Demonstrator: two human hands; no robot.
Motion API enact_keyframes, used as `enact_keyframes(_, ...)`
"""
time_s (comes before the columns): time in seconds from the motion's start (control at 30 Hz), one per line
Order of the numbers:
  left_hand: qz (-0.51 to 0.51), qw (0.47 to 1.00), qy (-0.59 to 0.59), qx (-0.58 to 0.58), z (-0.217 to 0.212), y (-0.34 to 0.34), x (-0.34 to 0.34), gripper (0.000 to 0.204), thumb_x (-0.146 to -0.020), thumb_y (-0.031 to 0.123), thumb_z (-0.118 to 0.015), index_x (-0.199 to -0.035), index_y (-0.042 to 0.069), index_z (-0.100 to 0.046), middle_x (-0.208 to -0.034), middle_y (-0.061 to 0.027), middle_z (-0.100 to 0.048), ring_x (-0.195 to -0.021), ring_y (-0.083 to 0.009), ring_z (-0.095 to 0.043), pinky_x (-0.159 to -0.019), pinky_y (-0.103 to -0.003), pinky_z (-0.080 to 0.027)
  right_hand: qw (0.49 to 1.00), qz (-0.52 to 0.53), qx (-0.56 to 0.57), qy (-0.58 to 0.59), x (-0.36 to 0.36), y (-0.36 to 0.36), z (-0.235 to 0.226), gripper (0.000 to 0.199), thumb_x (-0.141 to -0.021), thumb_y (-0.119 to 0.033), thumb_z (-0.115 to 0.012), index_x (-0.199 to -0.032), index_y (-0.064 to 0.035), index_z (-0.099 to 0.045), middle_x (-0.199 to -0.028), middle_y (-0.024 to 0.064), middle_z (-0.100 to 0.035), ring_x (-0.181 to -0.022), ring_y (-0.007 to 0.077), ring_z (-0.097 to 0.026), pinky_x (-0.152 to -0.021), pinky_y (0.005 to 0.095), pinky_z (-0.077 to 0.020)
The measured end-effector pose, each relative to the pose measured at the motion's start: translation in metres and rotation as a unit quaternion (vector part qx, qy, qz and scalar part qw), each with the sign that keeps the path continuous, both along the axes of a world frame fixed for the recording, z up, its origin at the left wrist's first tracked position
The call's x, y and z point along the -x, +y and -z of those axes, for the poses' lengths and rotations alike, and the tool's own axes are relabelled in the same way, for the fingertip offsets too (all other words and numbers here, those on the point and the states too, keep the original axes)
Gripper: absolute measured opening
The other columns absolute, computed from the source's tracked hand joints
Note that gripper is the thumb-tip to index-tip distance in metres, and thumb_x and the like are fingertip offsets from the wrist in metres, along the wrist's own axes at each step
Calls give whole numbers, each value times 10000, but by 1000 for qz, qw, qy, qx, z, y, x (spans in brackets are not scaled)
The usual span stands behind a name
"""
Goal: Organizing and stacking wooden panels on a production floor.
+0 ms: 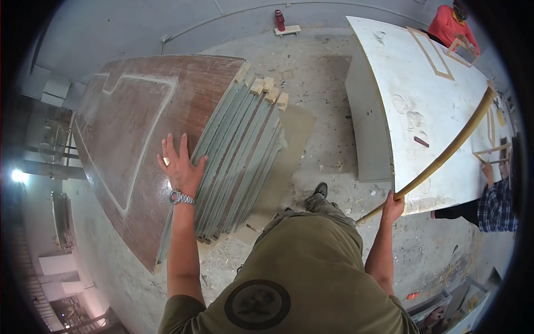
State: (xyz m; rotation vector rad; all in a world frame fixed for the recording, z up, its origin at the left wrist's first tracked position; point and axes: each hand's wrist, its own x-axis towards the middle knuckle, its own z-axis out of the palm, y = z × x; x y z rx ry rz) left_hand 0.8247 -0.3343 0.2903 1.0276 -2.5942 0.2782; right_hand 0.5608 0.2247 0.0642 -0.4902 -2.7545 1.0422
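My left hand [183, 170], with a metal watch on its wrist, lies spread on the brown top panel [150, 122] near its edge. A pale outline with corners runs across that panel. Under it is a stack of grey-green edged panels [236, 161], with small wooden blocks [270, 91] between some layers at the far end. In my right hand [394, 206] is a long, slightly curved bamboo pole [445, 156]. It slants up to the far right, over the white table, and its lower end reaches beside my leg.
A large white table [400, 100] stands to the right, with wooden frames [431, 53] and a small dark red object [421, 142] on it. Two people work at its far and right sides. A red flask [279, 20] stands on a low stool [287, 30] by the wall.
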Motion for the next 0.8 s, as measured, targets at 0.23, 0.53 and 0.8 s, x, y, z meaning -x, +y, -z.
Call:
enact_keyframes(0.23, -30, 999, -3, -14, -2, 1, 8, 869, -753, 351, -847, -1506, 147, -463, -1620, -164, -318, -1529, -371, -248, -1213, -627, -152, 997, 4, -78, -9, 39, -6, 7, 402, -845, -359, -723, -935, 32, -698, -867, 228, -706, -849, 433, -678, -803, 510, -515)
enact_keyframes(0.53, -33, 999, -17, 4, -2, 1, 12, 883, -753, 341, -857, -1509, 136, -451, -1605, -139, -352, -1525, -347, -266, -1219, -612, -144, 994, -30, -74, -75, 69, -2, 11, 452, -813, -417, -724, -954, 13, -727, -888, 214, -732, -853, 423, -688, -822, 500, -522)
enact_keyframes(0.8, -78, 993, -90, 19, -10, 10, 23, 950, -731, 324, -870, -1546, 177, -403, -1627, -137, -306, -1526, -351, -257, -1211, -626, -162, 990, -56, -84, -98, 71, -5, 1, 407, -826, -349, -704, -968, 32, -726, -909, 242, -733, -877, 432, -706, -805, 502, -535)
